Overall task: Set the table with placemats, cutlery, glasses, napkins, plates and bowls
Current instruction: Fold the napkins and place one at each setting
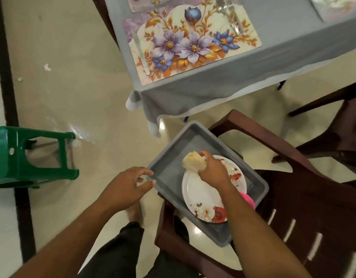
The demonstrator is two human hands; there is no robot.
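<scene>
The right hand (212, 170) has its grip closed around a crumpled cream napkin (193, 161), held just above the floral plate (201, 194) that lies in the grey tray (167, 167). The left hand (126, 185) is at the tray's near-left rim, fingers loosely curled, holding nothing. The tray sits on a brown chair (293, 197). Beyond the tray, the tabletop (283, 43) carries a floral placemat (189, 43) with a knife (141, 54), spoon (225, 15) and fork (236, 19) on it.
</scene>
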